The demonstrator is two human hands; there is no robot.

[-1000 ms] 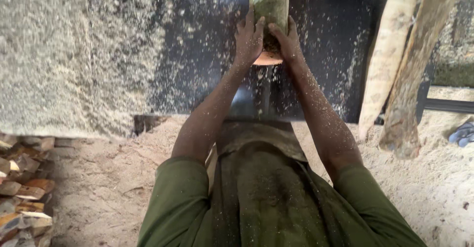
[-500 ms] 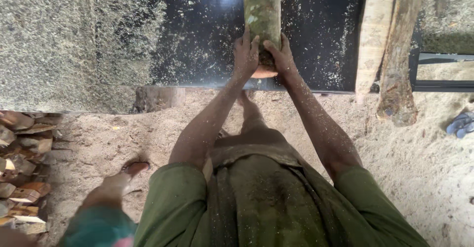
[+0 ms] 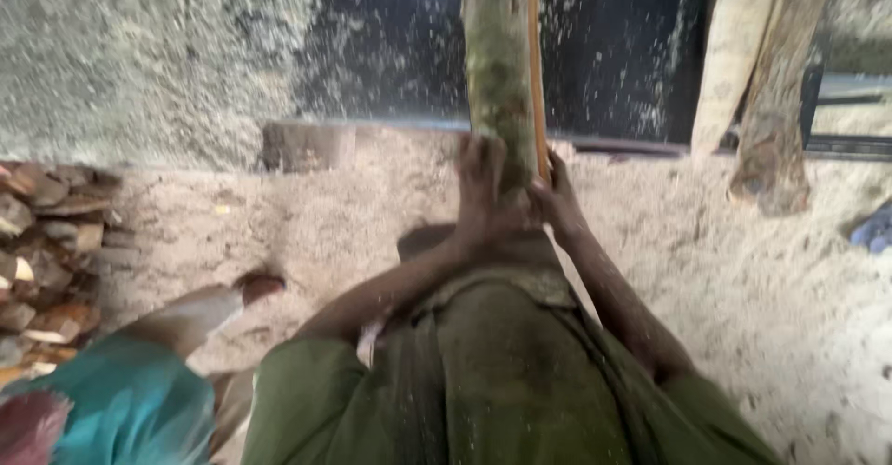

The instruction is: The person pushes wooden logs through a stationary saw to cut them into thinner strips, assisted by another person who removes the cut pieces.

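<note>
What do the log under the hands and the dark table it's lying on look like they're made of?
The log looks like raw wood with the bark on: a rough, mottled green-grey skin, plus an orange fresh-cut strip along its right edge. The table seems to be metal, probably steel: dark, flat and smooth with a faint sheen, dusted with pale sawdust. The left hand and right hand press on the log's near end.

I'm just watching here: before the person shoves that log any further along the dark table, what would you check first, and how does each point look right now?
1. Left hand on the log end: ok.
2. Right hand on the log end: ok.
3. Log lying straight on the dark table: ok.
4. Blade position and guard: cannot tell, hidden.
5. Bystander's foot in sawdust close beside the worker: not ok.
6. Leaning planks clear of the log: ok.
</note>
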